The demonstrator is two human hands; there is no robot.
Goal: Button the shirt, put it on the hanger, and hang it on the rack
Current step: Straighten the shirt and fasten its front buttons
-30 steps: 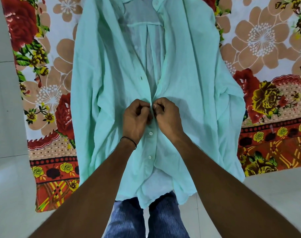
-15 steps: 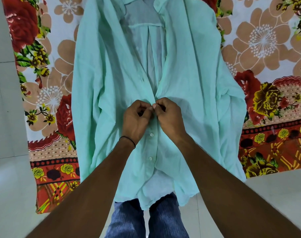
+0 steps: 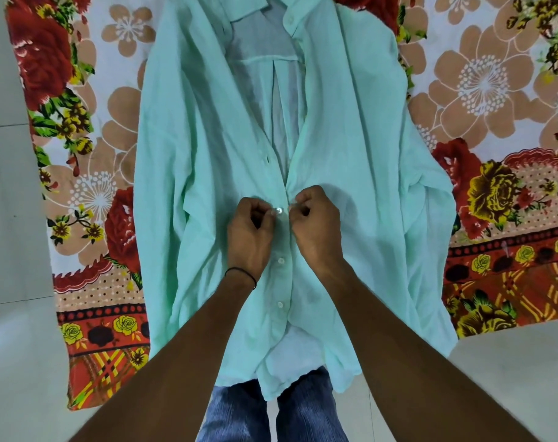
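A thin mint-green button-up shirt [image 3: 351, 154] lies front-up and spread flat on a floral bedsheet with red roses and tan blossoms [image 3: 481, 90], its collar at the far end and its hem hanging over the sheet's near edge, above the person's blue-jeaned legs [image 3: 271, 409]. The lower part of the shirt's front is closed: two small white buttons [image 3: 281, 260] sit fastened along the placket just below the hands, while above the hands the two front panels part and show the paler inside of the shirt's back. The left hand [image 3: 250, 232], with a thin black band [image 3: 241, 273] around its wrist, is curled at the placket, its fingers pinched on the fabric edge right beside a shiny white button [image 3: 279, 211]. The right hand [image 3: 317, 224] is curled just on the other side of that button, its fingers nipping the opposite panel's edge. The button shows in the small gap between the two hands. White tiled floor [image 3: 10, 250] shows beside the sheet, left of the shirt.
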